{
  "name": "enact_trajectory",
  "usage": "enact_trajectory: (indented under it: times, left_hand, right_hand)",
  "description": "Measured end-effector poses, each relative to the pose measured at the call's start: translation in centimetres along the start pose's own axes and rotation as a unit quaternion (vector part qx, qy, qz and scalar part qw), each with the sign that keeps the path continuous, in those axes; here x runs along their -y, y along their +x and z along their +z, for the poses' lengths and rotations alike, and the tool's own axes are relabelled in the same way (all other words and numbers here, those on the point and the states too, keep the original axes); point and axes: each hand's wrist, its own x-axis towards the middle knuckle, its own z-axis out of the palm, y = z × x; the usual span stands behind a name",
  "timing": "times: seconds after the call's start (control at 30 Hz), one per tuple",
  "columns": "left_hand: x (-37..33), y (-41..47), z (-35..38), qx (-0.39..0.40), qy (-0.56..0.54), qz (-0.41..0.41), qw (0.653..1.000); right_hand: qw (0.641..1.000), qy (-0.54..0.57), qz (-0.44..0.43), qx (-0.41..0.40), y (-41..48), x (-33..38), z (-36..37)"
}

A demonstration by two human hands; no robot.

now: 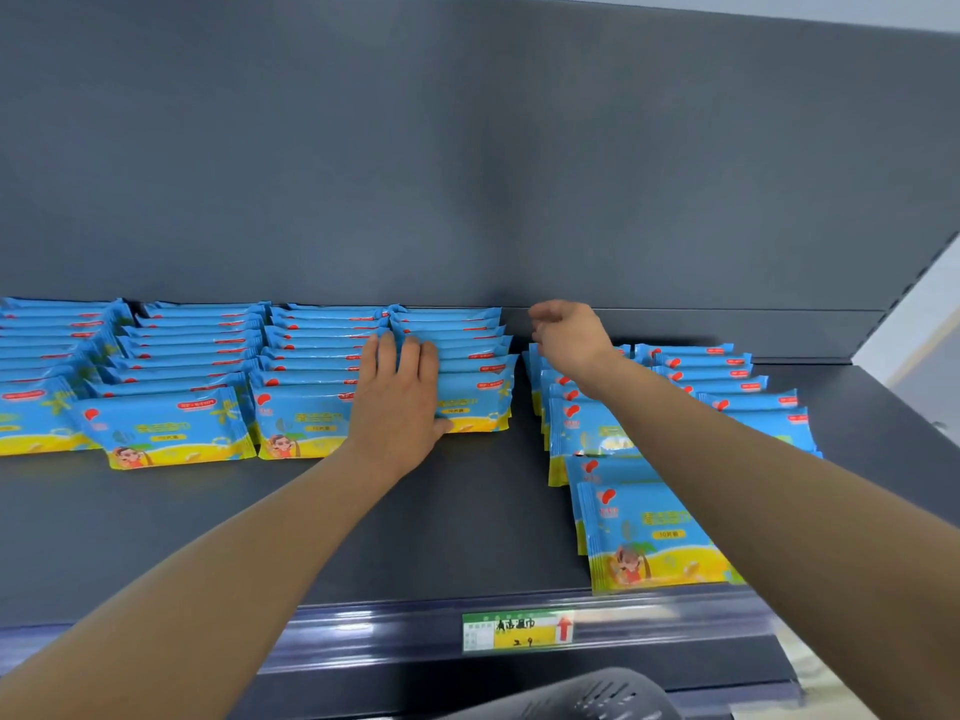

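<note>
Several rows of blue and yellow wipe packs stand on a dark grey shelf (457,517). My left hand (397,402) lies flat with straight fingers on the front of the fourth row of packs (462,350), covering part of the third row (311,387). My right hand (566,337) hovers with loosely curled fingers above the back end of a fifth row (587,433), close to the shelf's rear wall; I see nothing in it. That fifth row runs forward to the shelf's front edge, ending in a pack (654,537). A sixth row (727,381) stands to its right.
A price tag (517,630) with a red arrow sits on the shelf's front rail. A dark perforated basket rim (597,696) shows below. Bare shelf lies in front of the left rows and between the fourth and fifth rows. The shelf's right end (878,407) is near.
</note>
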Motion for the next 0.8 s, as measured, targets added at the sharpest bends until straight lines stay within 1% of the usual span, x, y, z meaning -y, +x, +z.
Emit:
enact_trajectory:
  times: [0.1,0.2,0.27,0.37,0.43,0.53,0.63,0.8]
  left_hand:
    - [-0.4,-0.5,-1.0,0.014,-0.007,0.003,1.000]
    - [-1.9,-1.5,-2.7,0.006,-0.024,0.025,0.999]
    - [-3.1,-2.3,-4.0,-0.034,-0.082,0.062,0.994]
    - [-5.0,-3.5,-6.6,-0.075,-0.192,0.096,0.974]
    - [-6.2,-4.2,-8.6,-0.062,-0.239,0.103,0.964]
    - [-7.9,-5.0,-10.8,-0.040,-0.271,0.121,0.954]
    - [-9.6,-5.6,-11.7,-0.024,-0.274,0.155,0.949]
    - [-12.1,-6.5,-10.7,0.024,-0.262,0.185,0.947]
  right_hand:
    - [0.999,-0.042,-0.032,-0.004,-1.5,-0.1,-1.4]
    - [0.995,-0.081,-0.066,-0.002,-3.4,-0.4,-3.1]
    - [0.990,-0.113,-0.088,0.003,-4.7,-0.7,-4.4]
    - [0.978,-0.167,-0.122,0.011,-6.7,-1.0,-6.5]
    - [0.972,-0.194,-0.134,0.014,-8.0,-1.4,-8.1]
    - [0.957,-0.250,-0.149,0.022,-9.6,-2.1,-10.1]
    - [0.941,-0.305,-0.145,0.026,-11.2,-3.0,-11.8]
    - [0.932,-0.346,-0.102,0.023,-13.0,-5.5,-13.5]
